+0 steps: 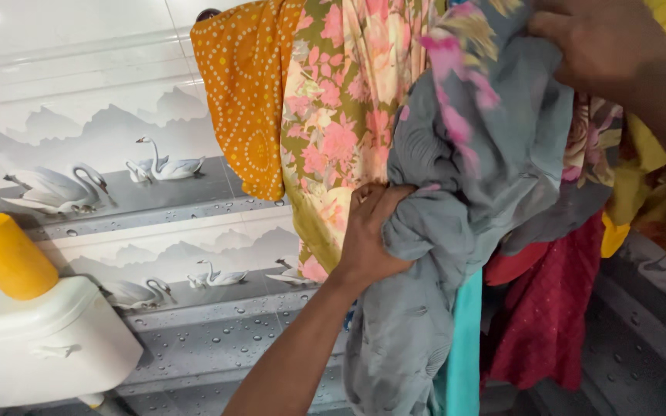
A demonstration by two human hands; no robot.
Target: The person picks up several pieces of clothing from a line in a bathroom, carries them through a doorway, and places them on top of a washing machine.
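Below, the left hand point(368, 235) reaches up, grip closed on grey cloth point(456, 231); right hand point(603, 42) clutches its top.

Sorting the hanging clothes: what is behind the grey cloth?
Behind the grey cloth: a turquoise garment, dark red fabric and floral cloth. Their hanger or hook is covered.

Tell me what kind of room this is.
Probably a home bathroom: glossy wall tiles with swan pictures, a white toilet cistern, and clothes hanging together, the grey garment gripped by both hands.
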